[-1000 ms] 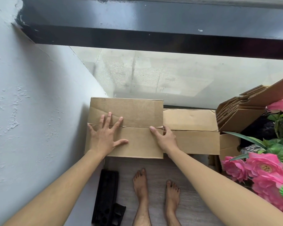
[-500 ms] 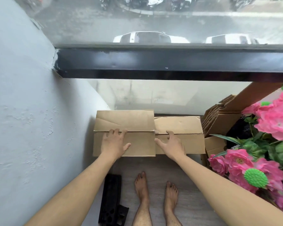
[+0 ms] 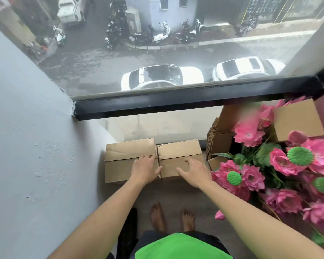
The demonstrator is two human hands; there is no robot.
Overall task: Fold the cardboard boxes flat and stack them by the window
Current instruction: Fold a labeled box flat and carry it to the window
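Observation:
Two flattened cardboard boxes lie side by side on the floor below the window: the left box against the grey wall, the right box beside it. My left hand rests flat on the right edge of the left box, fingers straight. Over the right box my right hand hovers with spread, relaxed fingers; whether it touches the cardboard is unclear. More folded cardboard stands on edge to the right.
Pink artificial flowers crowd the right side, with another cardboard box behind them. A grey wall closes the left. A black object lies on the wood floor by my bare feet. The black window frame runs overhead.
My head has lifted, so the street outside now shows. My left hand slid right to the seam between the boxes; my right hand moved right over the right box.

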